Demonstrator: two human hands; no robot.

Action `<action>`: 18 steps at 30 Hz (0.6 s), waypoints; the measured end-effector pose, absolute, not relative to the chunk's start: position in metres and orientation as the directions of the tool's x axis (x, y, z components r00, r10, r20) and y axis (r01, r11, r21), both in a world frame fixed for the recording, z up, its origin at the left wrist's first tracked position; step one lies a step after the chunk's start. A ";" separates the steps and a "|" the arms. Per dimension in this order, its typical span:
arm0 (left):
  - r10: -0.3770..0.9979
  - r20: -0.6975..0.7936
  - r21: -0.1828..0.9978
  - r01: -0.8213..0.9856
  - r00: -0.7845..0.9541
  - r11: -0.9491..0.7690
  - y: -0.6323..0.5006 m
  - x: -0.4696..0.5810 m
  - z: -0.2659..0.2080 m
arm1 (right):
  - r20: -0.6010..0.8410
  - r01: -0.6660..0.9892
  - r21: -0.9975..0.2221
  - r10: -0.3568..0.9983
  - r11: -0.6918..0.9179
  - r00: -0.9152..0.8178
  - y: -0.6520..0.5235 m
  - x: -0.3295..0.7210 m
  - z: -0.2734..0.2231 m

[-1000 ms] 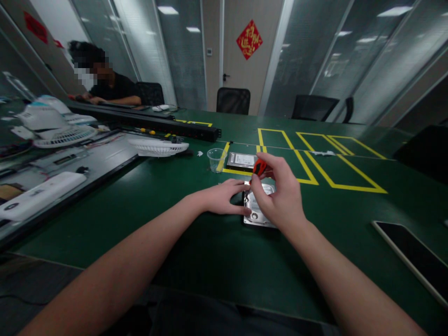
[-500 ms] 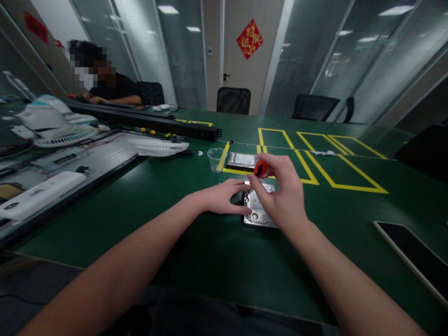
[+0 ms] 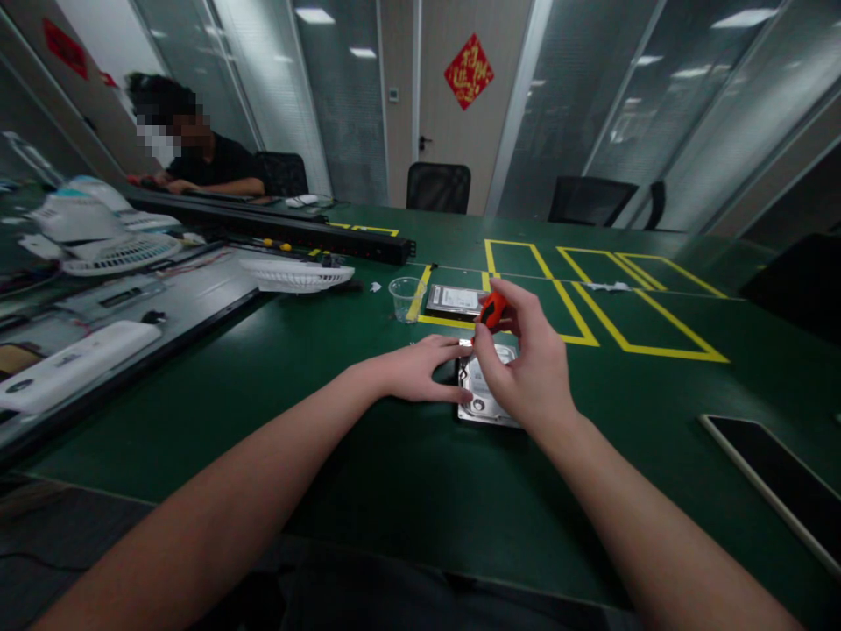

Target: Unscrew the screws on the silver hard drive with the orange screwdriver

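Observation:
A silver hard drive (image 3: 490,410) lies flat on the green table, partly covered by my hands. At its left edge, my left hand (image 3: 427,368) steadies it, thumb and fingers apart and pressed on the casing. My right hand (image 3: 529,359) pinches the red-and-black handle of a screwdriver (image 3: 492,308) between thumb and fingers. The tool stands nearly upright over the drive's upper left part; its tip is too small to make out. Just behind lies a second hard drive (image 3: 453,301), label up, with a clear plastic cup (image 3: 407,300) to its left.
Yellow tape outlines (image 3: 578,324) mark the table. A phone-like black slab with a pale rim (image 3: 775,473) lies at right. To the left are a large metal panel (image 3: 197,294), white fan parts (image 3: 295,276) and a long black bar (image 3: 355,243). A person (image 3: 203,162) sits at the far left.
The screwdriver handle has turned slightly and shifted a little to the right in my right hand's fingers. My left hand and the hard drive stay in place.

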State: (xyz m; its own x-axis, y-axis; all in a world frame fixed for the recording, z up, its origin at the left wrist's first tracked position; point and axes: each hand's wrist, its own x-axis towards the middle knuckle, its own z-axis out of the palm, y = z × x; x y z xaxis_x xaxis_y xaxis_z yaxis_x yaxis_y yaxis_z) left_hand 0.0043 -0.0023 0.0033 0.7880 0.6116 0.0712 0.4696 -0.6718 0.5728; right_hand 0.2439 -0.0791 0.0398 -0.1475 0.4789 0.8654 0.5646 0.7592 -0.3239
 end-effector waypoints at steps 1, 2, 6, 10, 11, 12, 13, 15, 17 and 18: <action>0.609 0.077 0.572 0.465 0.789 -0.675 -0.002 0.005 0.003 | 0.862 0.562 -0.331 0.485 0.758 -0.145 -0.079 0.244 0.039; 0.605 0.082 0.573 0.459 0.792 -0.679 -0.002 0.005 0.003 | 0.858 0.562 -0.339 0.493 0.754 -0.145 -0.079 0.244 0.038; 0.608 0.074 0.575 0.464 0.791 -0.674 -0.002 0.005 0.003 | 0.849 0.562 -0.348 0.507 0.750 -0.150 -0.079 0.244 0.038; 0.625 0.070 0.568 0.483 0.778 -0.666 -0.003 0.005 0.004 | 0.874 0.571 -0.290 0.456 0.768 -0.169 -0.080 0.244 0.043; 0.623 0.075 0.568 0.480 0.778 -0.668 -0.003 0.005 0.004 | 0.878 0.574 -0.279 0.446 0.770 -0.171 -0.080 0.244 0.044; 0.620 0.083 0.568 0.474 0.780 -0.672 -0.003 0.005 0.004 | 0.882 0.578 -0.272 0.439 0.769 -0.169 -0.080 0.244 0.044; 0.615 0.089 0.568 0.467 0.783 -0.677 -0.003 0.005 0.003 | 0.886 0.582 -0.268 0.434 0.768 -0.165 -0.079 0.245 0.045; 0.606 0.097 0.566 0.457 0.790 -0.686 -0.003 0.005 0.003 | 0.890 0.592 -0.263 0.428 0.762 -0.155 -0.079 0.245 0.045; 0.598 0.102 0.562 0.450 0.795 -0.694 -0.003 0.004 0.003 | 0.893 0.597 -0.259 0.424 0.759 -0.151 -0.079 0.244 0.045; 0.595 0.105 0.560 0.447 0.797 -0.697 -0.003 0.004 0.003 | 0.894 0.597 -0.258 0.423 0.759 -0.151 -0.079 0.244 0.045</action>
State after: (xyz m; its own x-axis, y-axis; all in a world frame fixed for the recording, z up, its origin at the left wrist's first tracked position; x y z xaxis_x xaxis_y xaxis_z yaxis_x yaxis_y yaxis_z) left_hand 0.0040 -0.0028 0.0026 0.7967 0.5952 0.1048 0.4472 -0.6973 0.5602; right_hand 0.2435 -0.0790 0.0445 -0.1510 0.4228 0.8935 0.5970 0.7595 -0.2584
